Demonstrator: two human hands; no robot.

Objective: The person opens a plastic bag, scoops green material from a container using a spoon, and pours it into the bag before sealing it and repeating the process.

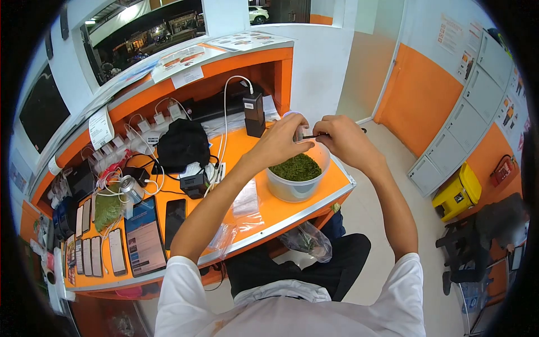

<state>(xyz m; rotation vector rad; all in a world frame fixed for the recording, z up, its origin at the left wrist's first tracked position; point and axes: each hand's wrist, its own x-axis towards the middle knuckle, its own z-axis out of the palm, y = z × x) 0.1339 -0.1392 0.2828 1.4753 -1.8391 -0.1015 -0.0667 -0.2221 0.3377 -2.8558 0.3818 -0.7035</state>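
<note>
Over a translucent plastic tub [295, 191] at the table's right end, both my hands are raised close together. Finely chopped green plant matter [296, 167] fills the upper part of the tub. My left hand [279, 137] is closed, pinching a small clear object [299, 133] between thumb and fingers; its kind does not show. Curled fingers of my right hand [349, 141] grip a thin dark tool [315, 136], its tip pointing left at the clear object. Most of this tool is hidden in the hand.
Several phones [117, 251], a tablet [146, 236], a bag of green matter [108, 209], a can [132, 190] and a black cloth bag [183, 147] crowd the orange table's left. Behind the tub stands a black device [254, 115]. A plastic bag [310, 241] hangs below the front edge.
</note>
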